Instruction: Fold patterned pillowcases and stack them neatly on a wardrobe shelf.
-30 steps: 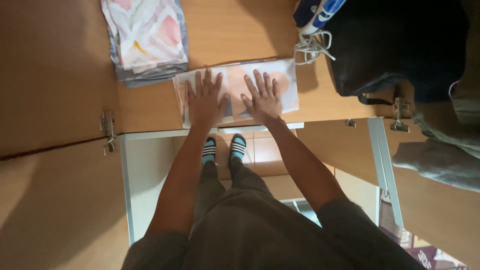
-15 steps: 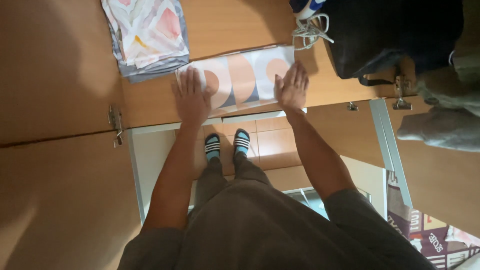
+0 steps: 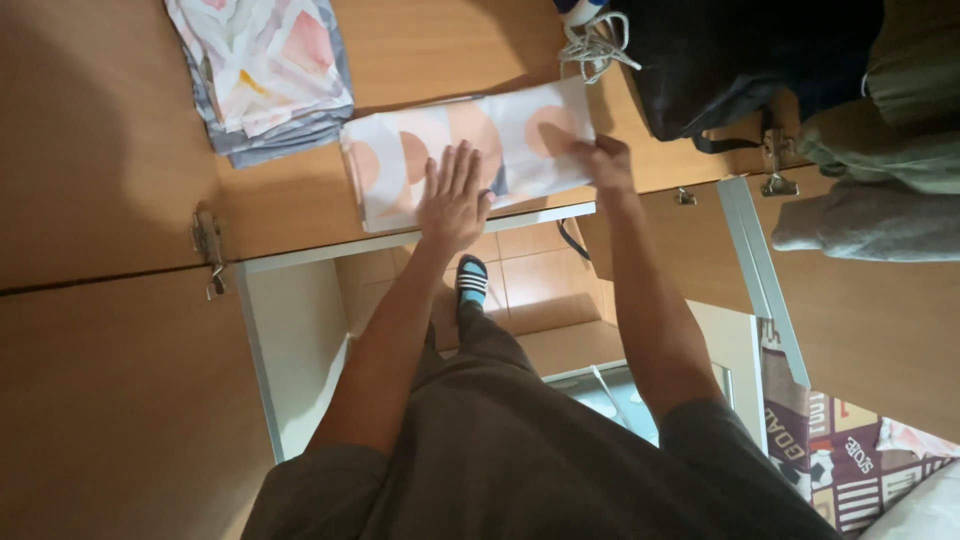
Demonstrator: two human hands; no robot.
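Left hand [image 3: 455, 195] lying flat, released, on folded patterned cloth [image 3: 520, 135], right hand [image 3: 603, 160] grasping its three-o'clock edge, folded pile [image 3: 265, 70] resting at ten o'clock on tabletop [image 3: 110, 130]

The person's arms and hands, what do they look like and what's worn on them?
Both forearms are bare from the short sleeves down. The left hand and right hand wear no gloves, and no watch or rings show. The short sleeves belong to a dull grey-brown shirt.

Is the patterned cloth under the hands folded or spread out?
Folded: the cloth lies as a compact rectangle on the wooden surface, left hand flat on it, right hand at its edge.
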